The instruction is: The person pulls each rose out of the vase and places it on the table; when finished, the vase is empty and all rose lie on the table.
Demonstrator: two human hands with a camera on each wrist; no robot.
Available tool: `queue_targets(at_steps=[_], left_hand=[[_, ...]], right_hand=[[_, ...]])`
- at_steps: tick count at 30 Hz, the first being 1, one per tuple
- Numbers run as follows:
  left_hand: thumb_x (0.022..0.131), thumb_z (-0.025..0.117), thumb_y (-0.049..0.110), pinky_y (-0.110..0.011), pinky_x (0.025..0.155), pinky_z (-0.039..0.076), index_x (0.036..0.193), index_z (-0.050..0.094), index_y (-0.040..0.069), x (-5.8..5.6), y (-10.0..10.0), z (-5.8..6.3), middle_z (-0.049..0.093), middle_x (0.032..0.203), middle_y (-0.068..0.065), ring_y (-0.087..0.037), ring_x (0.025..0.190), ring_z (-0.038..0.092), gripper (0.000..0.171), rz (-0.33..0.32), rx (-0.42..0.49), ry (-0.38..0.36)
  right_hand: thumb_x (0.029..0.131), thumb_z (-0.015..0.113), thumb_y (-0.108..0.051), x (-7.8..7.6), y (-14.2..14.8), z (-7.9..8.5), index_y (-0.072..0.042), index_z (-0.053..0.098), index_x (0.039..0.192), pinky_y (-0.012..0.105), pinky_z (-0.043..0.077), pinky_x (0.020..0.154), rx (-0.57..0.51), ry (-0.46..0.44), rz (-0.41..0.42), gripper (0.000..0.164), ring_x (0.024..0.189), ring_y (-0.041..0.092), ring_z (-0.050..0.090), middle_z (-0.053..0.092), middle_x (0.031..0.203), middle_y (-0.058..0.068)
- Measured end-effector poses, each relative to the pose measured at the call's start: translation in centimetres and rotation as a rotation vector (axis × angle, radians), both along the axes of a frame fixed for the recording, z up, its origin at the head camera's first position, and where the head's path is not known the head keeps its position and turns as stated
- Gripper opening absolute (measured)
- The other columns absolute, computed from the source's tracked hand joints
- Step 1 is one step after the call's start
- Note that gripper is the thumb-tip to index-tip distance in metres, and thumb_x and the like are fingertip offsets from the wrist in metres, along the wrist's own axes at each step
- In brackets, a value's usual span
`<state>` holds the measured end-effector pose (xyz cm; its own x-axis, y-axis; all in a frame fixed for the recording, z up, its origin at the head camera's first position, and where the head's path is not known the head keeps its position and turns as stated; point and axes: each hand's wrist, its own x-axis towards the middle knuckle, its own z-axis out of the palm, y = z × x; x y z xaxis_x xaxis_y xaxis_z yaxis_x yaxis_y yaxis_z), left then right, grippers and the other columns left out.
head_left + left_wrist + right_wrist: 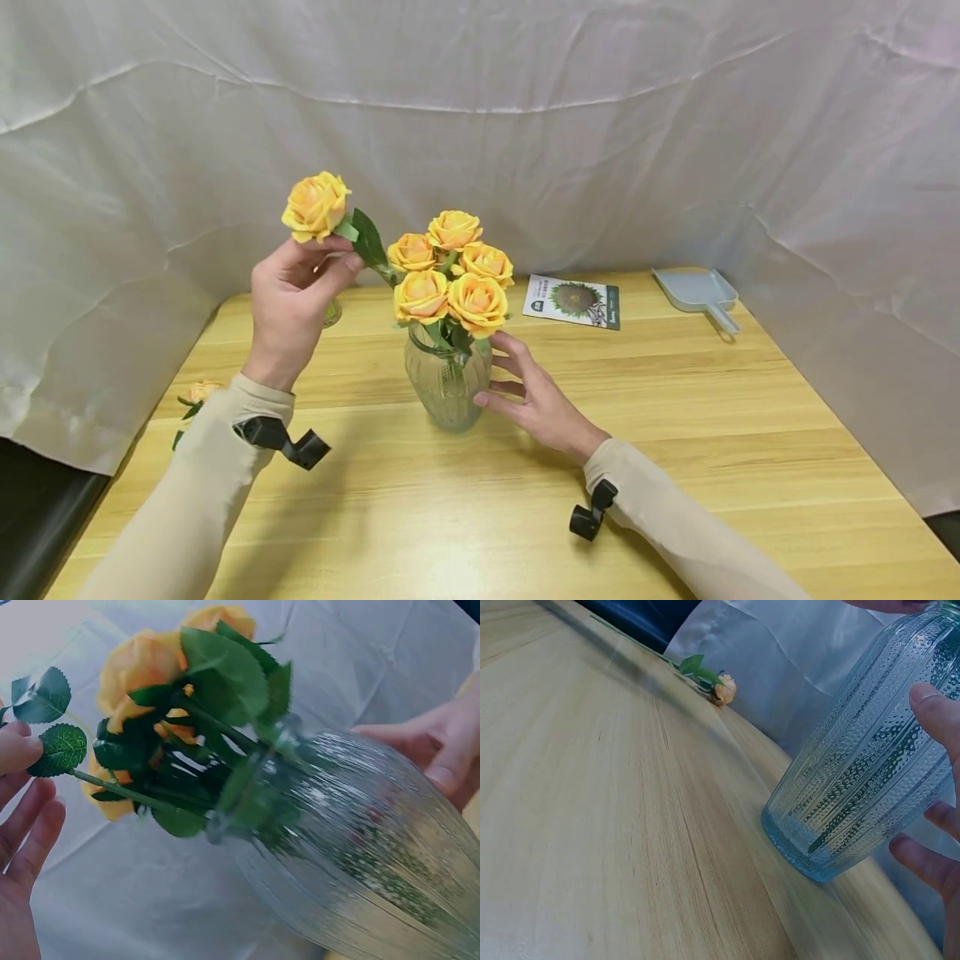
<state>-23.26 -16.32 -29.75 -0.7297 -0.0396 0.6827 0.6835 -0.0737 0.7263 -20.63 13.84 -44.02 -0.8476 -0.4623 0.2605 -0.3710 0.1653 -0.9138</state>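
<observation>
My left hand [288, 304] pinches a yellow rose [317, 207] just under its bloom, to the left of the vase. In the left wrist view, the rose's green stem [124, 793] slants into the mouth of the ribbed glass vase [447, 387]. Several other yellow roses [477, 305] stand in that vase, their blooms bunched above the rim. My right hand [536, 400] cups the vase's right side, thumb in front and fingers toward the back. Through the textured glass [855, 780], the stems inside look blurred.
A peach rose [724, 690] lies at the table's left edge, partly behind my left sleeve in the head view. A sunflower seed packet [572, 302] and a light blue dustpan [696, 290] lie at the back right. A small round object [333, 313] is partly hidden behind my left hand.
</observation>
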Motion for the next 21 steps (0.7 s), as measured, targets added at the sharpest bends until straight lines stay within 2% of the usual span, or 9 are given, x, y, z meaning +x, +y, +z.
queue_targets(at_steps=[1,5,12,16,19,21], left_hand=[[0.094,0.077,-0.010,-0.020,0.083,0.064,0.105,0.079,-0.003,-0.1,0.0,0.2,0.078,0.103,0.002,-0.011,0.094,0.076,0.014,0.003,0.009,0.014],[0.092,0.077,-0.013,-0.023,0.085,0.067,0.106,0.077,-0.010,-0.3,-0.3,1.2,0.079,0.103,-0.002,-0.015,0.093,0.079,0.014,0.008,0.065,0.065],[0.089,0.072,-0.023,-0.037,0.083,0.071,0.106,0.070,-0.020,-0.5,-1.4,3.6,0.076,0.105,-0.021,-0.032,0.087,0.079,0.017,-0.073,0.333,0.165],[0.087,0.072,-0.026,-0.043,0.078,0.072,0.108,0.064,-0.024,-0.2,-2.8,4.8,0.073,0.105,-0.026,-0.037,0.084,0.078,0.022,-0.104,0.480,0.176],[0.083,0.078,-0.024,-0.042,0.070,0.071,0.108,0.063,-0.026,0.0,-4.0,5.6,0.071,0.102,-0.027,-0.035,0.076,0.076,0.029,-0.072,0.558,0.179],[0.082,0.081,-0.021,-0.040,0.065,0.070,0.108,0.062,-0.027,0.2,-4.8,6.1,0.068,0.100,-0.027,-0.034,0.072,0.074,0.033,-0.023,0.564,0.188]], right_hand=[[0.104,0.077,-0.017,0.0,0.0,0.0,-0.026,0.025,0.169,0.056,0.053,0.121,0.002,0.000,-0.001,0.084,0.157,0.041,0.043,0.026,0.178,0.010],[0.104,0.077,-0.019,0.0,0.0,-0.1,-0.026,0.025,0.170,0.055,0.053,0.121,0.004,-0.003,-0.006,0.084,0.157,0.040,0.043,0.025,0.179,0.010],[0.104,0.077,-0.019,0.0,0.1,-0.2,-0.027,0.024,0.170,0.053,0.054,0.121,-0.002,-0.009,-0.006,0.085,0.157,0.040,0.043,0.024,0.179,0.011],[0.104,0.077,-0.018,0.1,0.2,-0.2,-0.028,0.024,0.170,0.053,0.054,0.121,-0.001,-0.011,-0.004,0.085,0.157,0.040,0.043,0.024,0.179,0.011],[0.104,0.077,-0.018,0.0,0.2,-0.2,-0.028,0.024,0.170,0.054,0.054,0.121,-0.004,-0.008,0.000,0.085,0.157,0.040,0.043,0.024,0.179,0.011],[0.104,0.077,-0.018,0.0,0.1,-0.2,-0.028,0.024,0.170,0.054,0.054,0.120,-0.006,-0.005,0.002,0.085,0.157,0.040,0.043,0.024,0.179,0.011]])
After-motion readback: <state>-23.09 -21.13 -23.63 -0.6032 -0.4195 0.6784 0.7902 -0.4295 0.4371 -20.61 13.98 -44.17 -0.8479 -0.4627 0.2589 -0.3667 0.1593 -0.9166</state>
